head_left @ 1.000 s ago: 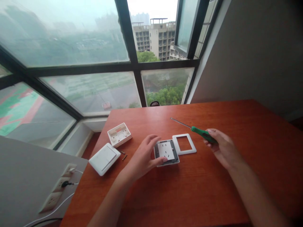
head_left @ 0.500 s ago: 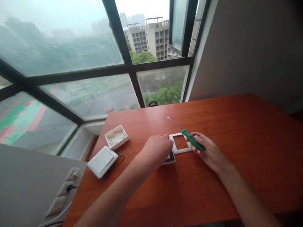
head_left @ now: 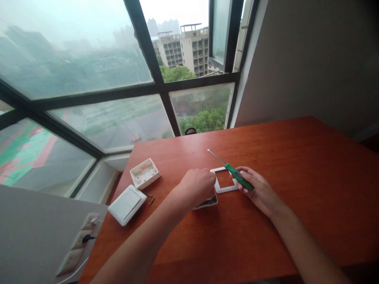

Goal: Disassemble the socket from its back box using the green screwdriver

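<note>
One screwdriver (head_left: 238, 176) is pinched by the right grip (head_left: 257, 192) inside the table's edges (head_left: 266, 126); the left grip's (head_left: 197, 184) hold I cannot tell.

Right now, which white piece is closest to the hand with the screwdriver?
The frame, next to the right hand. The piece under the left hand is farther away; the box and switch lie farther still.

Daylight enters through the window (head_left: 160, 85) beyond the grip of the right hand (head_left: 262, 193), the sky (head_left: 177, 8) washed white; soft sheen marks the table (head_left: 192, 149) ahead-left; rightward, the wall (head_left: 310, 59) dims to shadow.
</note>
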`<state>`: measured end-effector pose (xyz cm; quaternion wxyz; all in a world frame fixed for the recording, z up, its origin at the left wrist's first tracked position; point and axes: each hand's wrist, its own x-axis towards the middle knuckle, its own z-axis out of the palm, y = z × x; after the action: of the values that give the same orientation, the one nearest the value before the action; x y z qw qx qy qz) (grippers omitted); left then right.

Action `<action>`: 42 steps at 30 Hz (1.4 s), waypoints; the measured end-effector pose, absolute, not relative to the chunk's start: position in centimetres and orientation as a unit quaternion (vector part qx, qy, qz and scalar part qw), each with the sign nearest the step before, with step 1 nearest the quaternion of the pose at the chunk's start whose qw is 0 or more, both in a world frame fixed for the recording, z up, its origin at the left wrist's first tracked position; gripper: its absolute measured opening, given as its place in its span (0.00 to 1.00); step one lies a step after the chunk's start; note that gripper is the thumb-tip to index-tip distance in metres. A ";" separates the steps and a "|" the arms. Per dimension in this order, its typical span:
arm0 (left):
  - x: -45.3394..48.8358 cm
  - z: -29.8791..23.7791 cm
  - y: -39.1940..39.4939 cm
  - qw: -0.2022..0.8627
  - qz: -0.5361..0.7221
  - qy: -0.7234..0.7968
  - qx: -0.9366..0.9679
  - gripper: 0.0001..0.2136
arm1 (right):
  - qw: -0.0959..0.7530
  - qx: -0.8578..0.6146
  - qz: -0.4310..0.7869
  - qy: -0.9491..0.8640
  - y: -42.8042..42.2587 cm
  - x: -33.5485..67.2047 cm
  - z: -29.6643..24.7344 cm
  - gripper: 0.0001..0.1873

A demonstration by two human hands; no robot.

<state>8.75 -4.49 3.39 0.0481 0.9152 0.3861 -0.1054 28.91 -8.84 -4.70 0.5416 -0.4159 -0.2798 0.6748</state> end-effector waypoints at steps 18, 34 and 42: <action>8.0 4.2 -4.6 0.041 -0.095 0.377 0.921 0.08 | 0.532 -0.427 0.674 -0.284 -8.9 28.9 -4.9 0.10; 8.7 3.9 -4.7 0.034 -0.118 0.360 0.925 0.07 | 0.526 -0.442 0.667 -0.289 -8.8 28.9 -4.8 0.13; 8.9 4.9 -4.9 0.039 -0.150 0.367 0.917 0.07 | 0.525 -0.441 0.667 -0.292 -8.8 28.9 -4.9 0.14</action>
<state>8.91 -4.92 4.93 0.0390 0.9172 0.3672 -0.1496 28.92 -8.79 -4.87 0.5247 -0.4409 -0.2924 0.6670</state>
